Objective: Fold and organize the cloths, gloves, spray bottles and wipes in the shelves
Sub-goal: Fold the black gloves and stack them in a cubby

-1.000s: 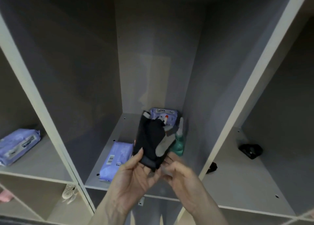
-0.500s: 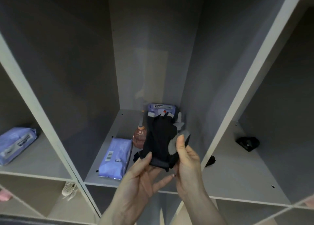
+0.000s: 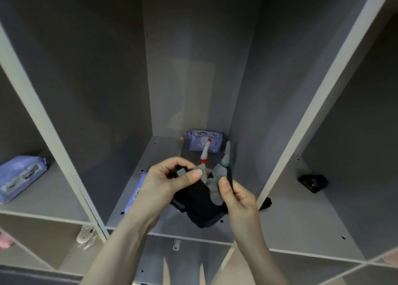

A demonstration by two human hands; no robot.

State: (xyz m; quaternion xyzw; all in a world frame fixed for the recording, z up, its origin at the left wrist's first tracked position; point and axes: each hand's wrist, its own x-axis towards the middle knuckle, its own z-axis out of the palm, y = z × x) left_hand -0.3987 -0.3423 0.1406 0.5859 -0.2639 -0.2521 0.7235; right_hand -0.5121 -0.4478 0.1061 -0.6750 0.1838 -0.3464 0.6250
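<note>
In front of the middle shelf compartment [image 3: 137, 177], the left hand [image 3: 163, 183] pinches the black-and-grey glove [image 3: 200, 203] with curled fingers; the right hand [image 3: 237, 196] pinches its edge. Behind stands a wipes pack [image 3: 204, 142], its label blurred.

wipes pack [image 3: 135, 193]: mostly behind left forearm | green bottle [image 3: 224, 166]: base behind glove [image 3: 199, 207]

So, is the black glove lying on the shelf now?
No, both the left hand and the right hand hold the black glove up in front of the middle shelf.
</note>
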